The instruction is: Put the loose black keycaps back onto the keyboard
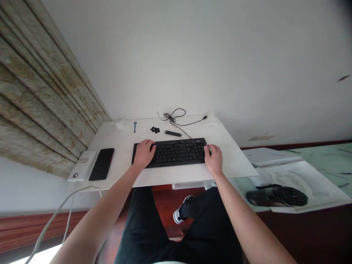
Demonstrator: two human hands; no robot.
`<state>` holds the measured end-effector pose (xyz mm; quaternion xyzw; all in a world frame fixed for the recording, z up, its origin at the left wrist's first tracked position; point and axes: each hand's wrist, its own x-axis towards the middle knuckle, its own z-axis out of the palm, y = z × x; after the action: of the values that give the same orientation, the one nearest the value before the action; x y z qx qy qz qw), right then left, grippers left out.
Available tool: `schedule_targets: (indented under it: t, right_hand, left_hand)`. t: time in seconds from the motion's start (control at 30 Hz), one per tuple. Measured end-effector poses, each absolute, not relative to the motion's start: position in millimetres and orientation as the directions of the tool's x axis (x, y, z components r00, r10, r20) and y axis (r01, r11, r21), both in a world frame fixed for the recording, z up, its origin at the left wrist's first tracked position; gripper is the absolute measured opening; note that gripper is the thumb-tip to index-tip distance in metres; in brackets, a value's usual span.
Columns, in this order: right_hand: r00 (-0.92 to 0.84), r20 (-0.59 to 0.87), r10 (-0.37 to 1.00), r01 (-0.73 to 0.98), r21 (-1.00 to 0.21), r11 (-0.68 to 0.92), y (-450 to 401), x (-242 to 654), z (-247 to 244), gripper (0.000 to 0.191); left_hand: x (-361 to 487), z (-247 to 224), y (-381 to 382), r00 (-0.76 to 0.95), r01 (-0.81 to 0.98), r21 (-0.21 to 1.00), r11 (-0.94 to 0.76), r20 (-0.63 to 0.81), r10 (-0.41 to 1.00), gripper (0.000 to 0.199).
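A black keyboard [176, 152] lies flat on the white table [176, 176], with its cable [172, 118] loosely bundled behind it. At its left end rests my left hand [144, 153], fingers bent around the edge and over the keys there. My right hand [214, 158] grips the right end, thumb toward the keys and fingers along the outer side. Behind the keyboard are a small pile of black keycaps [155, 129], a long dark bar-shaped piece [173, 133] and a small blue tool [135, 127].
To the left lie a black phone [101, 164] and a white box-like device [82, 167] with a pale cable [55, 216] below. A curtain [41, 84] hangs at the left. Right of the table, an open white box [288, 176] has a black glossy object [276, 196] at it.
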<state>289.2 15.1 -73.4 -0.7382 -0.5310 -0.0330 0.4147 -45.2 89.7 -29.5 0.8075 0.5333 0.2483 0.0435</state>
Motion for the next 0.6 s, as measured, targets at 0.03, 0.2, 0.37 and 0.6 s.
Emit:
schedule_targets:
  t: [0.03,0.2,0.37,0.6]
  right_hand:
    - [0.433,0.485,0.76,0.807,-0.585,-0.087,16.9,289.2,-74.3,0.043]
    - [0.423,0.439,0.793,0.805,-0.584,-0.107,19.7,289.2,-75.6,0.047]
    - [0.44,0.419,0.794,0.799,-0.586,-0.134,18.0,290.3,-76.0,0.048]
    - [0.445,0.406,0.799,0.798,-0.585,-0.147,18.5,290.8,-77.4,0.047]
  left_hand:
    - [-40.3,-24.8,105.2,0.291,0.855,0.336,-0.394,0.319,0.902,0.026]
    - [-14.3,-14.7,172.1,0.238,0.921,0.302,-0.247,0.069,0.969,0.029]
    - [2.3,-23.8,198.1,0.196,0.92,0.338,-0.199,0.044,0.98,0.024]
    - [-1.3,-31.5,204.9,0.125,0.845,0.517,-0.138,0.06,0.99,0.008]
